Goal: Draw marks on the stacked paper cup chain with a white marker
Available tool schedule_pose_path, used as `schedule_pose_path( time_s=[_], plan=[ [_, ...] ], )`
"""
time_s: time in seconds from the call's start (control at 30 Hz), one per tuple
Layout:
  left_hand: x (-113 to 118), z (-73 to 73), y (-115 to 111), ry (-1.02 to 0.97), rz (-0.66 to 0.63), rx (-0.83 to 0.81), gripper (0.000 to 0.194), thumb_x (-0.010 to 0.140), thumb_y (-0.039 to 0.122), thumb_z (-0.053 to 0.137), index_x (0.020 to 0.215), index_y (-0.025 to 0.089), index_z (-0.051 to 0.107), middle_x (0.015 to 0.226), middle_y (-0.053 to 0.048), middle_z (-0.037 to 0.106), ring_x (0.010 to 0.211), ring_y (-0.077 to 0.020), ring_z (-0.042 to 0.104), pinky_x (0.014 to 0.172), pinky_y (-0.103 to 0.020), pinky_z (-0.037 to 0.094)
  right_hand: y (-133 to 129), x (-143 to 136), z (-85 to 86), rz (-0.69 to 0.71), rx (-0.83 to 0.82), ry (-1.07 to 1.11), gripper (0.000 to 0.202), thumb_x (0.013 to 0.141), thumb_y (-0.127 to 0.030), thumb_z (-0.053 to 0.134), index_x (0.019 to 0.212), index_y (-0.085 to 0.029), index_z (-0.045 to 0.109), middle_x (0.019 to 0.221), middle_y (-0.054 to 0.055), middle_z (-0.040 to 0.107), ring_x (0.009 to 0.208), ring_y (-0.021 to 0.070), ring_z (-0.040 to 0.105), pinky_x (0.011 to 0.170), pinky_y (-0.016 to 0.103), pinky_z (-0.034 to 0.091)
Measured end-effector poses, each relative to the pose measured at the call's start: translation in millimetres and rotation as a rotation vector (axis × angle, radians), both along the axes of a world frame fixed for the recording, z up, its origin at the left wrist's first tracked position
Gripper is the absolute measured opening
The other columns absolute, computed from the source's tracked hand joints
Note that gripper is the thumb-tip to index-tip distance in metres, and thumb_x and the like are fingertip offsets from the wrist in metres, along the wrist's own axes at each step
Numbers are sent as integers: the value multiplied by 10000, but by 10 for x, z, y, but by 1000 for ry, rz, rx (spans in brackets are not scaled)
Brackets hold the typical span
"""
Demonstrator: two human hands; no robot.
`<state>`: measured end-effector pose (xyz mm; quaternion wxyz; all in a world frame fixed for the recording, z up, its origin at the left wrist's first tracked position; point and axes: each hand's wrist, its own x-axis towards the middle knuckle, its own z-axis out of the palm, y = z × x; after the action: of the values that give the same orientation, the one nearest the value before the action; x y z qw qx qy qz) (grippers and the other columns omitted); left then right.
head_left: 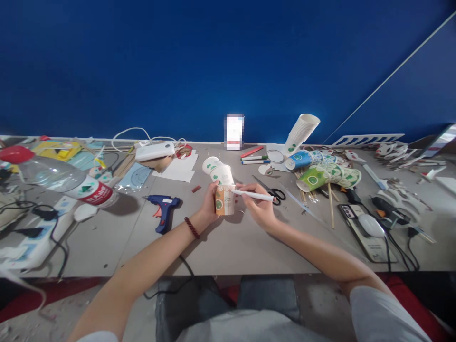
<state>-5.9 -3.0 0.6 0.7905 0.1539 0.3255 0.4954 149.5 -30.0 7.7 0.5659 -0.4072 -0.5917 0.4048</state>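
Near the middle of the table, my left hand (pixel 210 202) is wrapped round the left side of a joined row of paper cups, whose nearest one is an orange and white paper cup (pixel 224 200). Behind it the row bends up and to the left, ending in a white cup with green marks (pixel 211 165). My right hand (pixel 259 205) grips a white marker (pixel 257 194), its tip pointing left at the upper right side of the orange cup. Whether the tip touches the cup, I cannot tell.
A blue glue gun (pixel 164 209) lies left of my left hand, with a large bottle (pixel 76 183) beyond. Black scissors (pixel 277 194), joined green cups (pixel 313 177), stacked white cups (pixel 301 133) and a phone (pixel 368 237) are on the right. A blue wall (pixel 213 61) rises behind.
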Motion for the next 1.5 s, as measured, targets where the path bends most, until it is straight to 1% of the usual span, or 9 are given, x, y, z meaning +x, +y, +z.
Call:
schedule_pose_path(
  time_s=[0.17, 0.37, 0.6, 0.77, 0.9, 1.03, 1.23, 1.37, 1.5],
  plan=[
    [-3, -18, 8, 14, 32, -24, 326, 755, 464, 662, 829, 148, 686, 709, -55, 726, 582, -190, 665, 629, -308, 532, -3, 4, -4, 11, 11, -7, 77, 841, -312, 675, 802, -247, 660, 802, 46, 754, 1124, 307, 706, 927, 461, 566],
    [-17, -45, 25, 81, -41, -23, 435, 764, 525, 599, 842, 110, 704, 707, -98, 722, 589, -217, 664, 586, -312, 503, -20, 11, -55, 91, 5, 26, 108, 836, -314, 667, 751, -248, 679, 811, 48, 737, 1178, 316, 671, 963, 489, 551],
    [-1, -55, 21, 14, 25, -33, 325, 774, 461, 626, 826, 148, 695, 705, -50, 725, 574, -187, 656, 605, -299, 518, -19, -5, 4, 38, 14, 35, 55, 839, -294, 678, 804, -253, 667, 719, 29, 717, 1145, 315, 692, 942, 482, 553],
    [-12, -46, 23, 34, -13, -22, 386, 771, 488, 601, 828, 120, 704, 720, -89, 731, 610, -206, 676, 602, -291, 512, -13, 6, -42, 84, -9, 50, 127, 835, -348, 685, 758, -247, 678, 792, 51, 730, 1189, 322, 662, 961, 493, 558],
    [-8, -16, 17, 45, -16, -15, 402, 775, 485, 584, 843, 108, 706, 724, -95, 733, 634, -224, 686, 618, -304, 515, -17, 11, -64, 120, -9, 65, 166, 830, -370, 694, 726, -242, 687, 770, 52, 711, 1198, 325, 649, 991, 516, 542],
    [4, 5, 9, 28, 22, -53, 360, 801, 454, 577, 814, 115, 699, 702, -74, 726, 594, -197, 666, 603, -288, 510, -21, -1, -40, 86, 12, 48, 150, 852, -371, 677, 775, -243, 684, 814, 56, 730, 1179, 309, 664, 969, 488, 550],
    [1, 1, 2, -3, 51, -87, 312, 800, 418, 612, 838, 123, 708, 716, -71, 738, 563, -186, 659, 637, -315, 551, -5, -19, -38, 23, 0, 49, 189, 877, -434, 668, 886, -245, 670, 995, 82, 770, 1117, 280, 696, 890, 431, 586],
    [-5, -25, 9, -14, 27, -79, 312, 761, 434, 658, 845, 137, 705, 709, -72, 736, 561, -191, 662, 619, -316, 559, 3, -18, -50, 23, 11, 30, 173, 890, -413, 658, 903, -241, 672, 990, 81, 769, 1115, 270, 698, 862, 407, 597],
    [-2, -35, 17, -13, 32, -73, 303, 753, 433, 667, 839, 144, 697, 707, -67, 732, 558, -190, 659, 597, -305, 538, -7, -17, -34, 12, 20, 14, 127, 878, -363, 658, 885, -238, 674, 957, 80, 767, 1111, 280, 700, 877, 423, 590]
  ],
)
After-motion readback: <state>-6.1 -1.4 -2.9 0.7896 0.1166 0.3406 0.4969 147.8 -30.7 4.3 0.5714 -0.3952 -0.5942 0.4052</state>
